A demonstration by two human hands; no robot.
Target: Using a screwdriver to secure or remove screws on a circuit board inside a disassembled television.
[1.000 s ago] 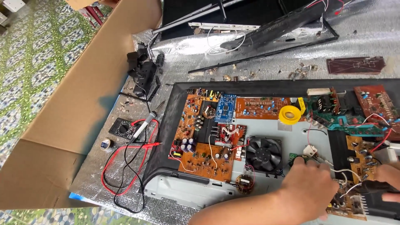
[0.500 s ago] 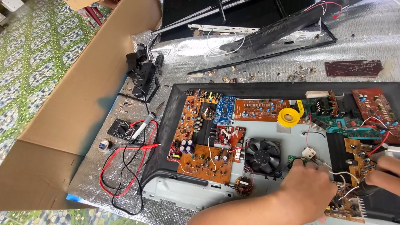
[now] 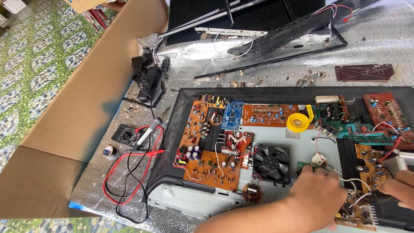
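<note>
Reaching in from 6 o'clock, left hand (image 3: 317,196) lying palm down over the lower right of the open chassis (image 3: 181,129), fingers curled together and pointing toward 12 o'clock, fingertips touching a small green board (image 3: 303,165) and a bundle of white wires (image 3: 353,183); whether anything is being pinched under the palm, cannot tell

Coming in from 3 o'clock, right hand (image 3: 399,190) showing only partly at the frame edge, fingers bent and closed around a dark object (image 3: 379,197) just beside the brown circuit board (image 3: 371,166) with small capacitors; grip itself half hidden, so what kind of object, cannot tell

Sitting at 10 o'clock of the left hand, just beside it, black cooling fan (image 3: 271,162); further toward 9 o'clock, large orange board (image 3: 211,166) with blue capacitors, and above it at 11 o'clock a blue module (image 3: 232,115)

Resting at 12 o'clock of the left hand, well apart, yellow tape roll (image 3: 298,122) on the grey metal floor of the chassis

Lying outside the chassis at 9 o'clock, on silver foil sheeting (image 3: 379,39), black multimeter (image 3: 127,136) with red and black probe leads (image 3: 125,181) looping toward 7 o'clock

Standing along the far left, from 7 toward 11 o'clock, cardboard box wall (image 3: 73,112); lying at 12 o'clock beyond the chassis, black frame parts (image 3: 276,36) and a loose dark red board (image 3: 364,72) at 1 o'clock
</note>
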